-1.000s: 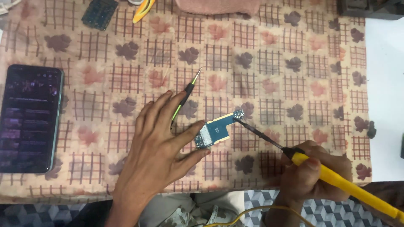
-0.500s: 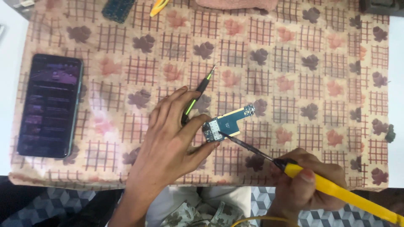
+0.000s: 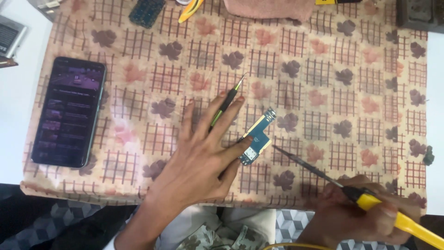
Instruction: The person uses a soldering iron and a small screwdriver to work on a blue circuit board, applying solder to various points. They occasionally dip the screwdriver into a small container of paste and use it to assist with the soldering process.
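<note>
My left hand [image 3: 199, 157] lies flat on the patterned cloth, fingers spread, one fingertip pinning a small blue circuit board [image 3: 257, 135]. A thin green-and-black tool [image 3: 225, 103] rests under or between its fingers. My right hand [image 3: 356, 215] grips a yellow-handled soldering iron [image 3: 370, 200] at the lower right. The iron's dark tip [image 3: 277, 149] is just right of the board, slightly apart from it.
A smartphone [image 3: 69, 111] with a lit screen lies at the left of the patterned cloth [image 3: 323, 69]. A dark keypad piece [image 3: 147, 11], a yellow tool [image 3: 190, 8] and a pink cloth [image 3: 268, 8] sit along the far edge. A dark box [image 3: 420, 14] is at the top right.
The iron's tip has drawn back from the board's far end to just right of its lower edge. My left hand keeps pinning the board. The view has shifted, showing more of the table.
</note>
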